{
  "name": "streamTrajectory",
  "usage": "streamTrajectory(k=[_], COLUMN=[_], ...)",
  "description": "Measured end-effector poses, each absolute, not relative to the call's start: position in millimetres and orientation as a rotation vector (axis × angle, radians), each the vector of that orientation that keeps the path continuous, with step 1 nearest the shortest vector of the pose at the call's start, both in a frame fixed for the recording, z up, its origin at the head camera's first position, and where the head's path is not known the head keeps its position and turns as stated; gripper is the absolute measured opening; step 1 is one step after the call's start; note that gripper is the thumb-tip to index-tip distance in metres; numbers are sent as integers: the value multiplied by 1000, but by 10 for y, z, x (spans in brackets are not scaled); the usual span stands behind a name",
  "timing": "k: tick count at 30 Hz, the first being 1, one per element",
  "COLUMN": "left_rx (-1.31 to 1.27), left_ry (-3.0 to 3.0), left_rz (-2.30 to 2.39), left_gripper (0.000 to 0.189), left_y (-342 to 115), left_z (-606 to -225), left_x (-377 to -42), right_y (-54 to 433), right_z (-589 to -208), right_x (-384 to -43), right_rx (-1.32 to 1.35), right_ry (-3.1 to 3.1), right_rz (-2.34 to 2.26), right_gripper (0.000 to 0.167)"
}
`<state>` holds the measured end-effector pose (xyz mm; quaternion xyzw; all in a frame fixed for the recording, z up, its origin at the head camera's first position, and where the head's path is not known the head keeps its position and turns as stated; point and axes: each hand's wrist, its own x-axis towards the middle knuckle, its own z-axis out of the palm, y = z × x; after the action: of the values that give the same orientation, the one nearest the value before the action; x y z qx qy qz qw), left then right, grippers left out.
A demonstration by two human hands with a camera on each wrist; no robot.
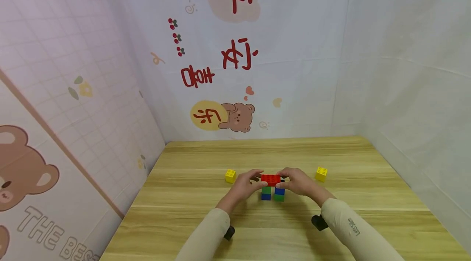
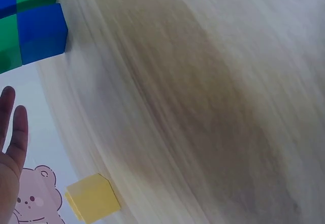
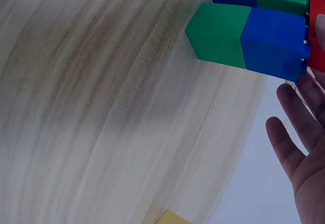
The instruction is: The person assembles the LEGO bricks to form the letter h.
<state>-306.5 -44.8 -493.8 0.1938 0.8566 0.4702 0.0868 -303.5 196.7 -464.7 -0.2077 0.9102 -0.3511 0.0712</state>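
Note:
A red brick (image 1: 270, 179) lies level across the tops of two short columns. My left hand (image 1: 243, 186) pinches its left end, and my right hand (image 1: 299, 182) holds the right end between thumb and fingers. The left column has a green brick (image 1: 266, 190) over a blue one (image 1: 266, 196); the right has a blue brick (image 3: 274, 43) over a green one (image 3: 218, 35). In the right wrist view, studs still show between the red brick (image 3: 316, 3) and the right column. The left wrist view shows only part of the left hand (image 2: 11, 155), beside the columns.
One yellow brick (image 1: 230, 176) stands left of the left hand, another yellow brick (image 1: 321, 174) right of the right hand. The wooden table (image 1: 265, 236) meets printed cloth walls (image 1: 294, 101) at the back and sides.

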Motion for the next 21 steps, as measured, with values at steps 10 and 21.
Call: streamTrajectory(k=[10, 21], left_rx=[625, 634], left_ry=[2579, 2591], left_rz=[1355, 1292], left_gripper=[30, 34], left_y=[-423, -424], left_z=[-4934, -4884], left_x=[-3088, -3087], right_y=[2014, 2033], right_z=[-4751, -4838], right_x=[-3042, -3021], right_rx=[-706, -635], right_ry=[2681, 2760], right_rz=[-1158, -1165], right_gripper=[30, 46])
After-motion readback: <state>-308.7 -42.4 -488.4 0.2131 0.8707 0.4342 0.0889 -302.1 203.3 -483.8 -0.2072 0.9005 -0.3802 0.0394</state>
